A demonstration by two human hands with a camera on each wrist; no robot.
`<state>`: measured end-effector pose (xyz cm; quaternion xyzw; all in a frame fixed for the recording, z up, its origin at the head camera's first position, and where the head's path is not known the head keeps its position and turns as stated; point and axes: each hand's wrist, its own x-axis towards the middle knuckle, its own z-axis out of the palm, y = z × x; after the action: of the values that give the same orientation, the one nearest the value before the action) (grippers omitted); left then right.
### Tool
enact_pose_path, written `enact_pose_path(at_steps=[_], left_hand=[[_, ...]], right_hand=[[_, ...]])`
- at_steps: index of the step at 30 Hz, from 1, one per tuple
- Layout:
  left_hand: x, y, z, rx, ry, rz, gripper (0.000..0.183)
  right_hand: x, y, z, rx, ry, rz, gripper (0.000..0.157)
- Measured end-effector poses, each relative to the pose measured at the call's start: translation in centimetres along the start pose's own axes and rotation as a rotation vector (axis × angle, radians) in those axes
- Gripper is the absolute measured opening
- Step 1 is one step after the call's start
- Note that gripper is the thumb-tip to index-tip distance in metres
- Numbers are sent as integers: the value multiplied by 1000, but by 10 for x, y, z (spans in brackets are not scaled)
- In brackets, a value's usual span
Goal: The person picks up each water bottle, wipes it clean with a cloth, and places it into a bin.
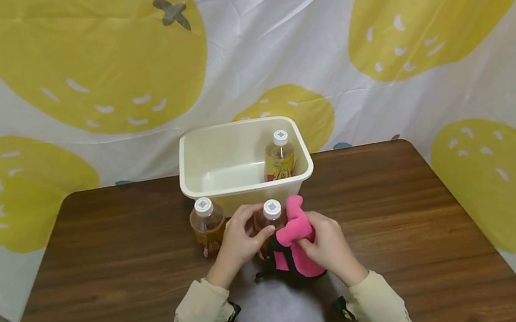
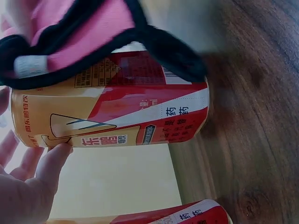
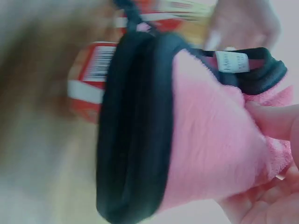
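Note:
My left hand [image 1: 238, 239] grips a drink bottle [image 2: 117, 114] near its top, the thumb on the label and the fingers round the far side. The bottle has a white cap and a red and gold label; it stands in front of the basin. In my right hand [image 1: 330, 244] is a small pink fleece garment [image 3: 212, 140] with black trim and a white tag, bunched between thumb and fingers. It hangs right beside the gripped bottle and overlaps part of it in the left wrist view. A black strap end dangles from the garment.
A cream plastic basin [image 1: 248, 197] stands at the back of the brown wooden table [image 1: 119, 268]. Inside it, on the right, is another capped bottle [image 1: 281, 162]. One more bottle [image 1: 208, 231] stands left of my left hand. A lemon-print cloth [image 1: 265, 33] hangs behind the table.

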<state>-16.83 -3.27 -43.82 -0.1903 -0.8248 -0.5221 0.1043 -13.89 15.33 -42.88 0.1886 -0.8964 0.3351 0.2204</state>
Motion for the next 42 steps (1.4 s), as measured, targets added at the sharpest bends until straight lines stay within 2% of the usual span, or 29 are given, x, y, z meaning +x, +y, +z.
enact_pose_path(at_steps=[3, 8, 19, 22, 27, 32, 37, 42], left_hand=[[1, 1, 0, -8, -2, 10, 39], [1, 3, 0, -34, -3, -3, 38], [2, 5, -1, -7, -29, -30, 39], [2, 4, 0, 2, -30, -35, 40], [0, 4, 2, 22, -42, -51, 40], [0, 6, 2, 48, -38, -41, 41], [-1, 7, 6, 85, -4, -24, 41], [-3, 13, 13, 153, 90, -47, 47]], right_hand=[[8, -8, -7, -18, 14, -24, 26], [12, -14, -8, -41, 6, -12, 27], [3, -5, -1, -37, 2, 26, 29], [-5, 4, 7, -53, -49, 66, 26], [-22, 25, 30, -42, -170, 182, 20], [-27, 37, 41, -25, -240, 266, 17], [-28, 38, 43, -44, -233, 272, 17], [-28, 36, 45, -63, -235, 268, 20]])
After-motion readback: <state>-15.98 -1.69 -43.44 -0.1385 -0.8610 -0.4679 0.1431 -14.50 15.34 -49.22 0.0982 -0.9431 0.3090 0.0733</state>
